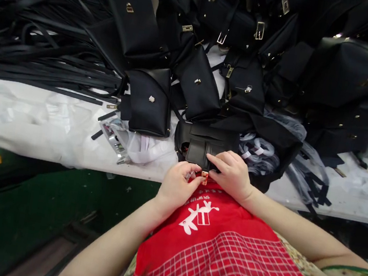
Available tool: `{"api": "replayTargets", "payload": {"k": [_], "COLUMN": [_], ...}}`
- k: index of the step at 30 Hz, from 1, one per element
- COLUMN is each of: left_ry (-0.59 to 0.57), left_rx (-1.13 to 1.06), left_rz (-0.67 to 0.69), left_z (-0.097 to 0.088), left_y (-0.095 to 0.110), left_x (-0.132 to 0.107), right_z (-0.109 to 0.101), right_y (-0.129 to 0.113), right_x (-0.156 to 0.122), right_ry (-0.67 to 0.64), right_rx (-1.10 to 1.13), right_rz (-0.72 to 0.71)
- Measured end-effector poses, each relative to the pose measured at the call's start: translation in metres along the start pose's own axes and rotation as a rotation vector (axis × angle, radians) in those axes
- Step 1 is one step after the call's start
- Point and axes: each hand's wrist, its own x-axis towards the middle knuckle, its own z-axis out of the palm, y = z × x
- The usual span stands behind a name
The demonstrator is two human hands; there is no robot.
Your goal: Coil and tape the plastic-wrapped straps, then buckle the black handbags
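A small black handbag (225, 137) lies at the table's front edge, against my red apron. From it a strap ends in a gold metal clasp (205, 177) that hangs just over the edge. My left hand (181, 183) pinches at this clasp, thumb and fingertips closed round its left side. Across the strap rests my right hand (230, 174), its index finger stretched along the black leather and its thumb close to the clasp. Whether the right fingers grip the strap underneath is hidden.
Several black bags (151, 101) with gold fittings crowd the back of the white table (67, 140). Long black straps (46, 45) pile up at the left. Coiled clear tubing (260, 155) lies right of my hands, and clear plastic packaging (118, 138) to their left.
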Motion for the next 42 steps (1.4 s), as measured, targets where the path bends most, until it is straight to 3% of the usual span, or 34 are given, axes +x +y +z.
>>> {"api": "replayTargets", "payload": {"k": [3, 12, 22, 25, 30, 33, 37, 42], "left_ry": [0.018, 0.039, -0.036, -0.037, -0.078, -0.054, 0.063, -0.018], "left_rx": [-0.031, -0.183, -0.271, -0.196, 0.054, 0.205, 0.418, 0.655], "left_rz": [0.002, -0.198, -0.324, -0.249, 0.143, 0.303, 0.330, 0.238], "left_z": [0.002, 0.003, 0.005, 0.006, 0.001, -0.003, -0.002, 0.009], "left_y": [0.002, 0.009, 0.008, 0.011, 0.021, 0.024, 0.027, 0.030], "left_x": [0.002, 0.010, 0.017, 0.014, 0.000, -0.005, -0.004, 0.003], "right_z": [0.000, -0.003, -0.004, -0.005, -0.004, -0.002, 0.001, 0.008], "right_y": [0.002, 0.007, 0.011, 0.011, 0.011, 0.010, 0.009, 0.009], "right_x": [0.001, 0.005, 0.005, 0.005, 0.003, 0.002, 0.002, 0.004], "right_ry": [0.018, 0.018, -0.032, -0.032, 0.001, 0.003, -0.016, -0.077], "right_rx": [0.014, 0.030, 0.003, 0.012, 0.055, 0.053, 0.030, 0.035], "right_rz": [-0.021, -0.076, -0.112, -0.111, -0.108, -0.124, -0.126, -0.085]}}
